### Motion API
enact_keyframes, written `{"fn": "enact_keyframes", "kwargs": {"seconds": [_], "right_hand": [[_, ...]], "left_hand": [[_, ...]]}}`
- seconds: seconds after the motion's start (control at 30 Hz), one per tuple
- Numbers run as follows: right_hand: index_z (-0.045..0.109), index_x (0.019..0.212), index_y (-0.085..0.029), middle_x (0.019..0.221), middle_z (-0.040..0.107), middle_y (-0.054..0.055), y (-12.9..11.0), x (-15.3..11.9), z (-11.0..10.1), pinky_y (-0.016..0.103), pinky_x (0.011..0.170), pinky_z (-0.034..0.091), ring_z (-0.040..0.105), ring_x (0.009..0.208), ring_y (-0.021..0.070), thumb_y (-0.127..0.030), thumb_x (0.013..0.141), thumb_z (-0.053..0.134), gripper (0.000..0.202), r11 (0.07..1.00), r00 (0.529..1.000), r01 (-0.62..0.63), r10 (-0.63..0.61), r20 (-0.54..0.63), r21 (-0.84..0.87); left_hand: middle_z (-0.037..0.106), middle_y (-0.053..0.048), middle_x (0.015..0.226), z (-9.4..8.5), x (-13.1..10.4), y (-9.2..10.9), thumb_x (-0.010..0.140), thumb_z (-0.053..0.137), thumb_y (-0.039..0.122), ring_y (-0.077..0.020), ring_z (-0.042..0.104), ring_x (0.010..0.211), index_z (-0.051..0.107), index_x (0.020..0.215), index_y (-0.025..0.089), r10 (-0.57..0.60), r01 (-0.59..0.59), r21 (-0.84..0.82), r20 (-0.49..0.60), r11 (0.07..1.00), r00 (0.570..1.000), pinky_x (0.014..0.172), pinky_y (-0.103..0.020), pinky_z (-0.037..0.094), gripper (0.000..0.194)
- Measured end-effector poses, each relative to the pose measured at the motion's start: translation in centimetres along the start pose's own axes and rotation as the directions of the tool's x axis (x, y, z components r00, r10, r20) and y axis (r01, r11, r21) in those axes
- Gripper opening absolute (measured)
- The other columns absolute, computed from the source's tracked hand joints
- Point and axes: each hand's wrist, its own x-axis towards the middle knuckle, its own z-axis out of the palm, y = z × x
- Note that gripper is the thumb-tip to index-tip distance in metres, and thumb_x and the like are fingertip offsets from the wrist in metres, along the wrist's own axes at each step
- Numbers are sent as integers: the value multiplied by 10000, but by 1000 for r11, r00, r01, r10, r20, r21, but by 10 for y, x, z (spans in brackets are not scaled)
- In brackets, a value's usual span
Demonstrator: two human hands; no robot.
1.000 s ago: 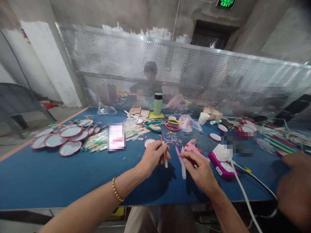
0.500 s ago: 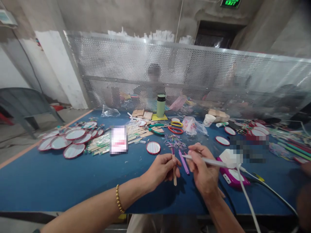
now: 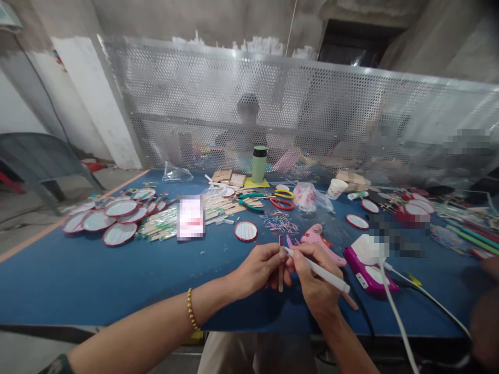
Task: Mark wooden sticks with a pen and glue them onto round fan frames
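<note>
My left hand (image 3: 262, 267) is closed around a wooden craft stick (image 3: 280, 283), which stands nearly upright with its top end coloured purple. In my right hand (image 3: 317, 275) is a slim white marker pen (image 3: 327, 276), its tip close to the stick by my left fingers; whether they touch I cannot tell. Just behind my fingertips lies a purple pen-like piece (image 3: 289, 240), mostly hidden. A pink glue gun (image 3: 320, 240) rests on the table beyond my right hand, partly covered by it.
Red-rimmed round discs (image 3: 120, 208) pile up at the left near bundled sticks (image 3: 156, 226). Pliers (image 3: 283, 203), small coloured bands (image 3: 278, 222), a green bottle (image 3: 259, 166) and a paper cup (image 3: 337, 189) stand or lie farther back. A magenta power strip (image 3: 362, 272) with cables is at the right.
My right hand has moved left, bringing the white marker pen up to the craft stick. The pink glue gun, hidden before, now shows. My view has tilted down slightly.
</note>
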Motion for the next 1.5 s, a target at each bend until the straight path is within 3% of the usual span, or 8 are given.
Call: {"fn": "enact_keyframes", "kwargs": {"seconds": [0.1, 0.27, 0.57, 0.93, 1.23, 1.5], "right_hand": [[654, 755, -203, 542, 642, -24, -1, -1, 0, 229, 413, 491, 585, 414, 119, -234, 864, 585, 133, 997, 998, 45, -48, -42, -63], [631, 765, -213, 506, 623, -49, 0, -3, 1, 225, 378, 474, 565, 355, 112, -240, 886, 576, 136, 999, 999, 28, -27, 26, -27], [649, 745, -206, 470, 620, -46, -1, -1, 1, 214, 381, 450, 578, 371, 114, -235, 855, 594, 126, 992, 998, 59, -58, 16, -113], [637, 737, -207, 461, 613, -40, -1, -1, 2, 211, 357, 444, 569, 363, 120, -279, 850, 584, 145, 995, 999, -12, 17, 46, -98], [653, 750, -203, 497, 640, -33, 1, -1, 0, 230, 425, 473, 593, 409, 124, -247, 853, 584, 131, 982, 997, 79, -77, 17, -173], [660, 756, -207, 501, 638, -31, 0, -1, 1, 223, 385, 435, 588, 404, 125, -271, 856, 585, 140, 986, 998, 39, -31, 52, -161]], "left_hand": [[619, -11, 628, 0, -1, 2, 761, 554, 781, -75, 492, 429, 509, 789, 173, -15, 15, 8, 11, 1000, 1000, 401, -193, 358, 610], [594, -5, 593, 0, -1, 2, 773, 532, 784, -74, 478, 425, 520, 748, 172, -12, 12, 44, 1, 999, 1000, 398, -195, 346, 613], [537, 33, 525, 3, 0, 1, 810, 502, 763, -68, 435, 388, 495, 723, 189, 21, -19, 72, -21, 997, 1000, 388, -199, 327, 580], [528, 37, 522, 4, -1, 1, 852, 497, 707, -65, 423, 384, 490, 700, 193, 31, -26, 106, -46, 994, 998, 386, -194, 324, 536], [536, 28, 526, 5, -1, 3, 800, 503, 768, -67, 420, 380, 492, 698, 192, 16, -12, 87, -51, 996, 999, 370, -198, 315, 585], [517, 35, 512, 4, -2, 4, 833, 490, 738, -66, 406, 380, 488, 695, 195, 22, -17, 109, -43, 994, 999, 377, -201, 308, 561]]}}
